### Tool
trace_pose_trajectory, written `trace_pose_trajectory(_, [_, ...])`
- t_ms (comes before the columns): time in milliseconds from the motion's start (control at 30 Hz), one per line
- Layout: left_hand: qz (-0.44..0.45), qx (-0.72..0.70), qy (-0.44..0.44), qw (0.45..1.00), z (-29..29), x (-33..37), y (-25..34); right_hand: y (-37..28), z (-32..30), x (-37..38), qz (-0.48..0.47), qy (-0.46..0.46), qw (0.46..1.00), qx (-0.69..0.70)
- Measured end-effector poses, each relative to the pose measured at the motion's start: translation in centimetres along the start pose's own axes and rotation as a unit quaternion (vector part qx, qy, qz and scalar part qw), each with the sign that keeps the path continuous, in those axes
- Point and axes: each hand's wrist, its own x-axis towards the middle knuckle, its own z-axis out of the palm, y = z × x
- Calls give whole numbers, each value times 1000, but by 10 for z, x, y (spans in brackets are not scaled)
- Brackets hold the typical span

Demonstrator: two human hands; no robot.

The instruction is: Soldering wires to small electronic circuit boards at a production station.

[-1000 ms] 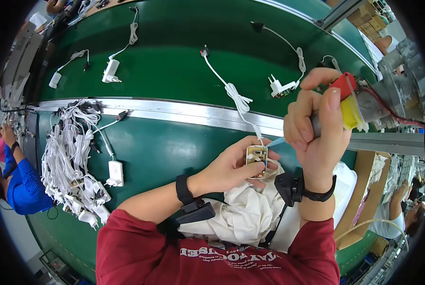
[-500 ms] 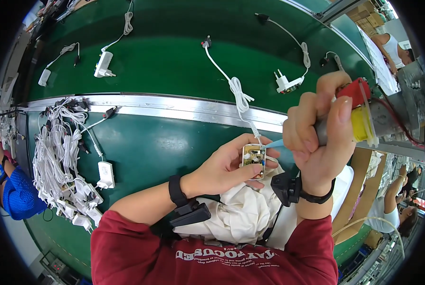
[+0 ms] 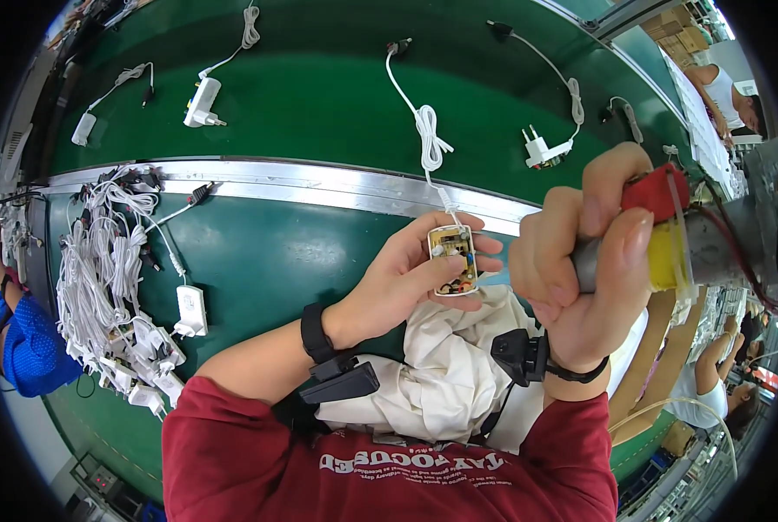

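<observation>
Face-up, the white-rimmed rectangular circuit case (image 3: 461, 247)!
Left grip (image 3: 397, 277) grasps it, seemingly for visibility; right grip (image 3: 571, 274) clasps the grey, yellow-banded cylindrical tool (image 3: 664, 258) beside it.

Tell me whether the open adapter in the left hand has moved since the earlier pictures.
Yes: the open adapter in the left hand has moved forward, closer to the metal rail.

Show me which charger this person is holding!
The white charger in the left hand, with its insides showing. The other white chargers lie on green surfaces or in the heap.
</observation>
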Motion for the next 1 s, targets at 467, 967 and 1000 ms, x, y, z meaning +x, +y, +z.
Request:
trace_pose_trajectory(467, [-10,-112,-46,993,-6,4,-5,9,-5,0,-13,-33,999,-15])
trace_pose_trajectory(967, [-5,-127,-76,989,-9,6,-7,14,-10,0,-23,-43,999,-14])
trace_pose_trajectory(1000, [-16,-127,-66,990,-8,6,-7,14,-12,0,-24,-46,998,-19])
